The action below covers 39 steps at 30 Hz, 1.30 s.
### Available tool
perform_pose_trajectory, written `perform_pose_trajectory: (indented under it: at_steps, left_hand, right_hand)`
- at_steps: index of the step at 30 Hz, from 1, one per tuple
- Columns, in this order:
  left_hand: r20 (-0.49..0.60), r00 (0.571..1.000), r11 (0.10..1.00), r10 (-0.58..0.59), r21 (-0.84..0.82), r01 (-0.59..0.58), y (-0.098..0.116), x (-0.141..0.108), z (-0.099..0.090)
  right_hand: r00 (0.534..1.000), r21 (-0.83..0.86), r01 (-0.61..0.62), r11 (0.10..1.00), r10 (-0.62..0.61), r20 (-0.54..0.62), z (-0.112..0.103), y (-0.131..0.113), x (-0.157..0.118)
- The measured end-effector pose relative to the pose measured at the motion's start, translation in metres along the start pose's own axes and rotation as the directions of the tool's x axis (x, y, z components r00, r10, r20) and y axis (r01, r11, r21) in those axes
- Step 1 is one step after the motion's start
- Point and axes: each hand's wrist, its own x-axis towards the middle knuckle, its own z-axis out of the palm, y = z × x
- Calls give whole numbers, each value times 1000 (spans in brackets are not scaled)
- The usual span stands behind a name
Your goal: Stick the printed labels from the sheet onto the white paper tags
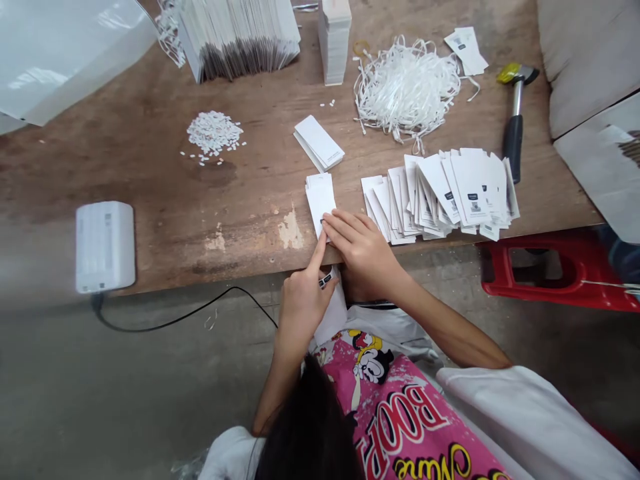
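Note:
A small stack of white cards (320, 193) lies at the table's front edge. My left hand (303, 301) touches its near end with the index finger stretched out, while the thumb and other fingers hold a white strip with dark printed labels (327, 277) just below the edge. My right hand (363, 250) lies over the same stack's near end, fingers stretched forward and close together, the fingertips beside my left index fingertip. Behind the stack is another pile of white cards (320, 141). A long spread row of printed white cards (450, 193) lies to the right.
White strings (407, 90) lie tangled at the back, near a hammer (515, 127). Small white pieces (213, 133) are heaped at the left, beyond a white device (105, 247) with a black cable. Card stacks (335, 40) stand at the back. A red stool (555, 270) is at the right.

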Motion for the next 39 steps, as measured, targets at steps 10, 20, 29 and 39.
perform_pose_trajectory:
  at_steps: [10,20,29,39]
  left_hand:
    - [30,999,946,-13,-323,22,-13,-29,-5]
    - [59,998,929,1,-368,21,-14,-33,2]
    - [53,998,933,-25,-357,42,-22,-42,6]
    - [45,998,929,36,-369,-17,-33,-39,18]
  right_hand:
    - [991,-84,128,988,-126,35,-17,19,9]
    - [966,-96,251,963,-243,92,-21,16,6]
    - [977,21,98,995,-92,-190,-42,18,-12]
    - [897,-43,-331,943,300,-326,-112,69,-101]
